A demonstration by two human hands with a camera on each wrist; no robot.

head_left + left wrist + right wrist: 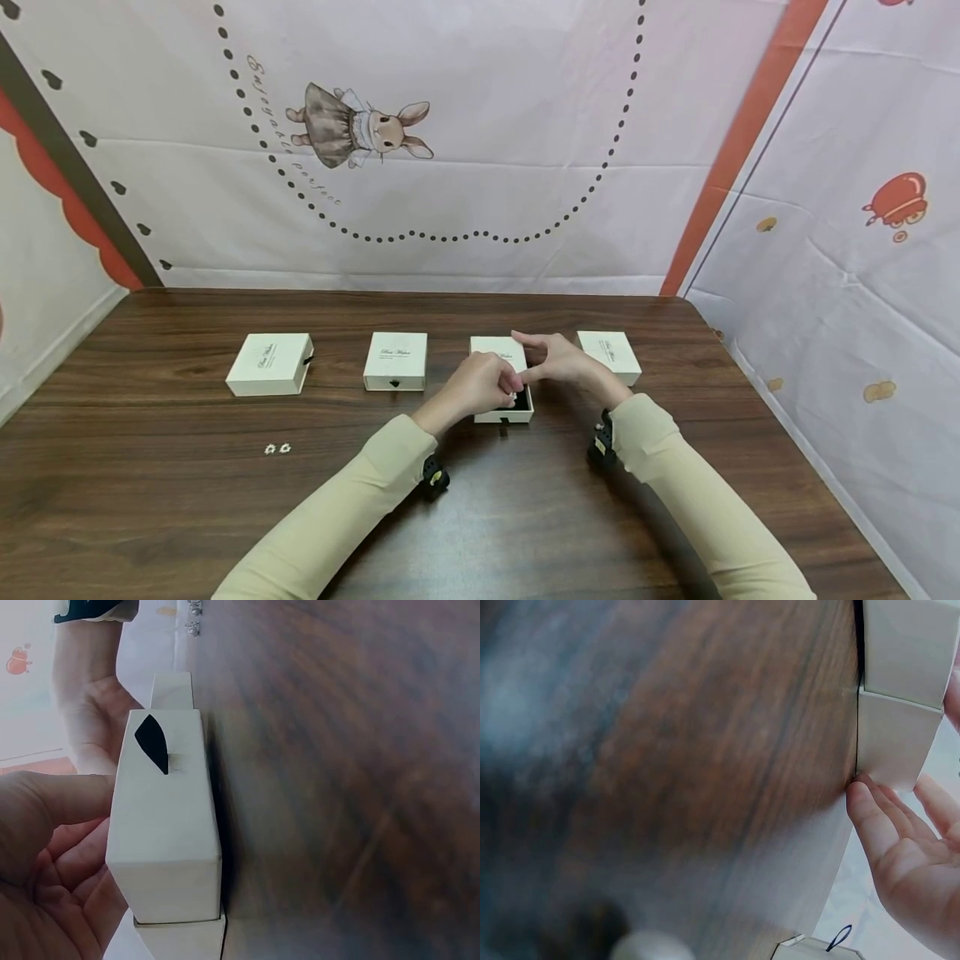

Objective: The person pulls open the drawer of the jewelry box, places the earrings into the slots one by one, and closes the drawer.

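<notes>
My left hand [483, 385] is over the pulled-out drawer of a cream gift box [498, 343] with a dark lining. Its thumb and fingertips are pinched together around what looks like a small white earring [513, 398], mostly hidden by the fingers. To its right, my right hand [558, 358] rests with extended fingers against the same box, its thumb close to the left fingertips. In the right wrist view its fingers [874, 817] touch the box's side. A black ribbon tab [152, 744] sticks out of the drawer front in the left wrist view.
Two more cream boxes, one at far left [266, 364] and one left of centre [395, 362], stand on the brown table [150, 500]. Another box [611, 354] sits behind the right wrist. Two small white earrings [277, 448] lie at front left.
</notes>
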